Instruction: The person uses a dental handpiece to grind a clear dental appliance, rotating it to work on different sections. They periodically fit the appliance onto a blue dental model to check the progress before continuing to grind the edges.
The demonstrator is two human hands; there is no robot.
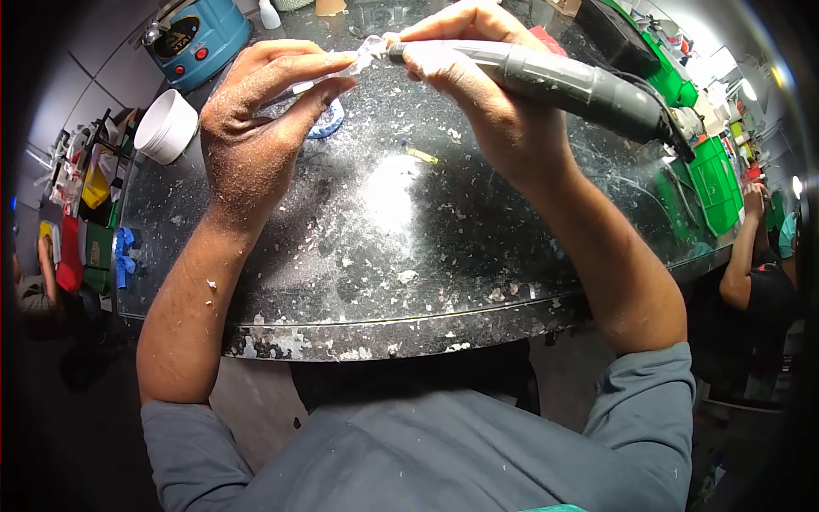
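Note:
Dust coats my left hand [260, 115], whose thumb and fingers pinch a small clear, whitish piece [368, 53] at the top middle. The piece's exact kind is too small and partly covered to tell. My right hand [486, 72] is wrapped round a grey and black rotary handpiece [589, 90]. Its tip points left and meets or nearly meets the clear piece; the bur itself I cannot make out. Both hands are raised over the dark worktop [341, 247], close together. Below the left fingers, a round blue and white object [327, 121] is partly hidden.
White shavings are scattered over the worktop. A blue machine with red buttons [200, 43] and a white cup [166, 126] stand at left. A small yellow item [422, 155] lies mid-table. Green trays [715, 183] line the right edge. A co-worker's arm [740, 256] shows at far right.

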